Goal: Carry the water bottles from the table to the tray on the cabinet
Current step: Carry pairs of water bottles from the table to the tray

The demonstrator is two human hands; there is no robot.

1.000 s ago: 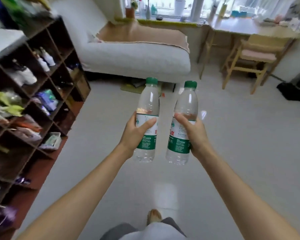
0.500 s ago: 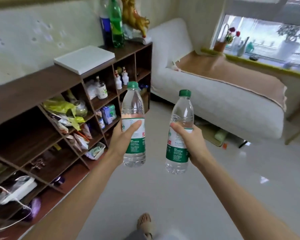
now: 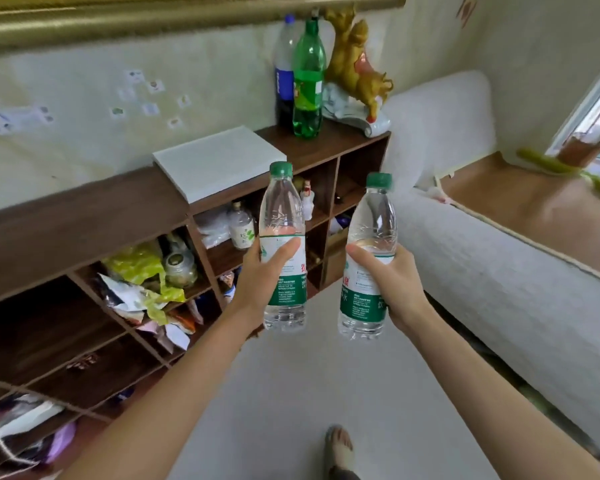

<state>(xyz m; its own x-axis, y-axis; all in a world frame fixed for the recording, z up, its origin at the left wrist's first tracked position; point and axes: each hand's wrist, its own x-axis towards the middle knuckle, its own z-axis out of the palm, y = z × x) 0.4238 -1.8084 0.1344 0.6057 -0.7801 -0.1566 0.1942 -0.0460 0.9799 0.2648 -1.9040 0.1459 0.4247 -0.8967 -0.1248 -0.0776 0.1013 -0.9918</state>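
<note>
I hold two clear water bottles with green caps and green-white labels, both upright in front of me. My left hand (image 3: 257, 275) grips the left water bottle (image 3: 282, 216) around its label. My right hand (image 3: 395, 285) grips the right water bottle (image 3: 373, 223) the same way. Beyond them a flat white tray (image 3: 219, 161) lies on top of the dark wooden cabinet (image 3: 84, 216), just behind and left of the left bottle's cap. Nothing stands on the tray.
A green soda bottle (image 3: 309, 81), a blue-labelled bottle (image 3: 284, 81) and a golden figurine (image 3: 357, 67) stand at the cabinet's right end. Its open shelves hold jars, bags and clutter. A white sofa (image 3: 499, 271) runs along the right. My foot (image 3: 340, 445) is on the pale floor.
My view has swung left from the sofa and desk to the cabinet, which is now closer. Both hands keep their bottles upright, raised slightly toward the tray.
</note>
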